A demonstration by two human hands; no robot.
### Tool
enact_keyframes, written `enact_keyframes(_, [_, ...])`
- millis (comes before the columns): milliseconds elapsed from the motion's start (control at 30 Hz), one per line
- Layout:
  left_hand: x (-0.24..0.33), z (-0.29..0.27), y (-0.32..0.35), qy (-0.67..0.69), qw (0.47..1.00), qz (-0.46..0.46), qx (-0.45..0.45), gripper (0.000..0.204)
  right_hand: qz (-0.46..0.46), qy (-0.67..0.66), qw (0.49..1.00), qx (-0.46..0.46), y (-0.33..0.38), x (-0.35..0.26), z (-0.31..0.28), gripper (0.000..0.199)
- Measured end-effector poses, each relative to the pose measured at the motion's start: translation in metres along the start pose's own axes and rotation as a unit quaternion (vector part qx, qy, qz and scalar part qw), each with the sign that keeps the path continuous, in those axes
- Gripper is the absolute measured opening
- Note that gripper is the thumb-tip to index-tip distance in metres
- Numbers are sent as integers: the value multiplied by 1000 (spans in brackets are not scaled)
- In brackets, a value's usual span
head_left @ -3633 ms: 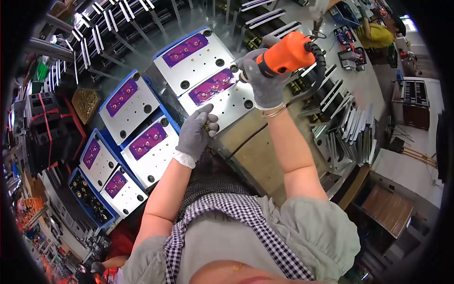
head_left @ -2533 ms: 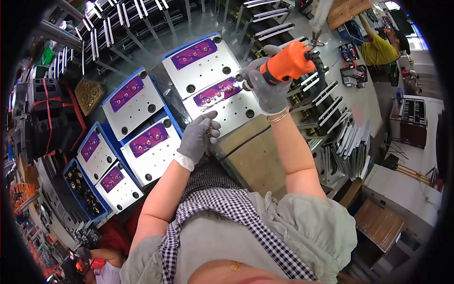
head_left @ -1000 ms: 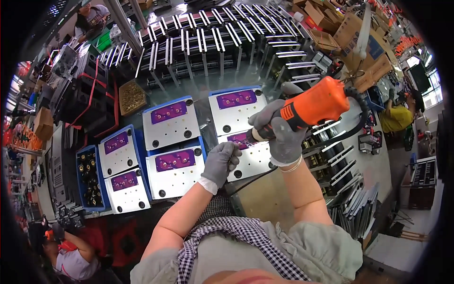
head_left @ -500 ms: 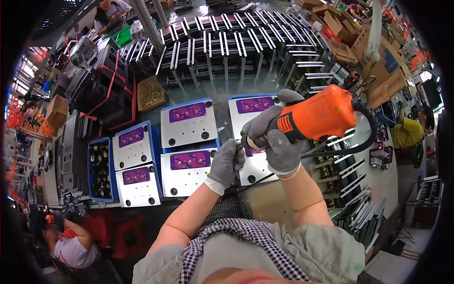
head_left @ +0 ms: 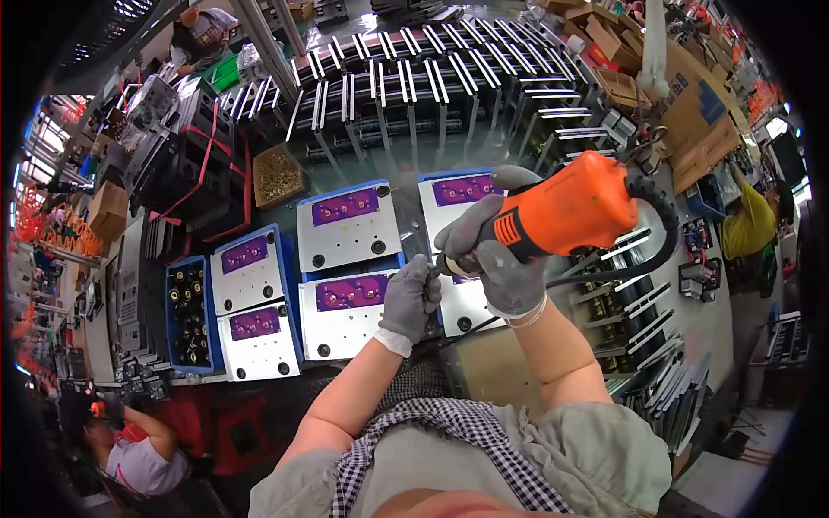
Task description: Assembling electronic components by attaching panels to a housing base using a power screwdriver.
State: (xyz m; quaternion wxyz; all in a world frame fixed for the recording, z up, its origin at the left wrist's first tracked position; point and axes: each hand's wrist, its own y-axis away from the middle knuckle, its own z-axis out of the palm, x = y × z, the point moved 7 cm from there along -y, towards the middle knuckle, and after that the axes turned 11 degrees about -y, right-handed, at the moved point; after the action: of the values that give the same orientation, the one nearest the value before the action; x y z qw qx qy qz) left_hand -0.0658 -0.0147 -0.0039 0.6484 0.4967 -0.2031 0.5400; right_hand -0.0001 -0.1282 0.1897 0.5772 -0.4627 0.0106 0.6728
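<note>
Closest to the camera are the person's checked collar and grey shirt, with two bare forearms going up from them. The left hand (head_left: pixel 411 296) wears a grey glove and its fingers are curled down on the edge of a grey metal panel (head_left: pixel 349 312) with a purple strip, right beside the tip of the tool. The right hand (head_left: pixel 498 255), also in a grey glove, is wrapped tight around an orange power screwdriver (head_left: pixel 561 210). The tool lies tilted, with its fat end up to the right and its thin tip pointing down to the left, just next to the left hand. A black cable (head_left: pixel 656 233) loops from the fat end and comes back under the tool. The tip sits over another grey panel (head_left: pixel 464 250) with a purple strip on top. More of these panels lie side by side on the table (head_left: pixel 406 164), some resting on blue trays (head_left: pixel 289 285). To the left stands a blue bin of black round parts (head_left: pixel 186 315). Farther back is a box of small brass-coloured bits (head_left: pixel 278 175), and behind it rows of black and white metal frames (head_left: pixel 414 86). Low at the left, another person in a white shirt (head_left: pixel 142 453) bends over. At the right edge stands someone in a yellow shirt (head_left: pixel 748 226).
</note>
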Motion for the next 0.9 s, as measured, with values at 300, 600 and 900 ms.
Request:
enact_keyframes(300, [-3, -2, -2, 36, 999, 1, 7, 38, -2, -13, 1000, -5, 2, 1, 4, 68])
enact_keyframes(600, [-11, -1, -6, 96, 994, -52, -5, 34, 5, -19, 1000, 2, 1, 2, 1, 71])
enact_keyframes(900, [-15, 2, -5, 173, 982, -70, -33, 33, 7, -30, 999, -10, 2, 6, 1, 73])
